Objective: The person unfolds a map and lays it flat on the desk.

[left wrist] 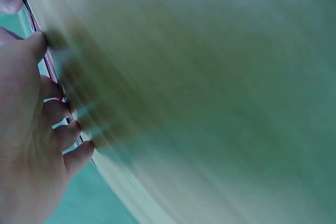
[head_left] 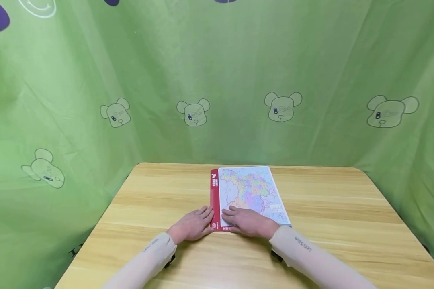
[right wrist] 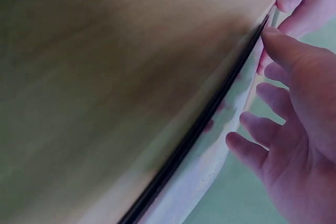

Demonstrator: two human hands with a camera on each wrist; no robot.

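While both hands sit at the near end of the flat printed map sheet with the red left margin (head_left: 251, 192), the head view shows it lying flat on the pale wooden worktop (head_left: 347, 216), a little right of centre and close to the far edge. The left hand (head_left: 192, 225) rests palm down just beside the red margin, its fingers (head_left: 204, 212) nearly straight and touching that margin's near corner. The right hand (head_left: 248, 221) lies on the sheet's near end, fingers spread flat, pressing rather than gripping. To handle the sheet well from here, a sensible judgement is to keep the right palm weighting it while the left fingertips work under the red edge, lifting evenly so the thin sheet neither creases nor slides. Counted in this view: one map sheet, one worktop, two hands, two beige sleeves, and a green fabric backdrop with bear prints (head_left: 282, 106) behind.

From the left wrist, the picture is blurred; the left hand (left wrist: 31, 129) shows fingers loosely bent, their tips at a thin dark-and-red edge (left wrist: 50, 69), with another fingertip at the top corner. One edge, one hand fully seen.

From the right wrist, the right hand (right wrist: 299, 129) holds its fingers apart and gently bent over the glossy sheet (right wrist: 210, 161), whose dark edge (right wrist: 199, 129) runs diagonally beside the wood; nothing is pinched. The other hand's fingertips show above.
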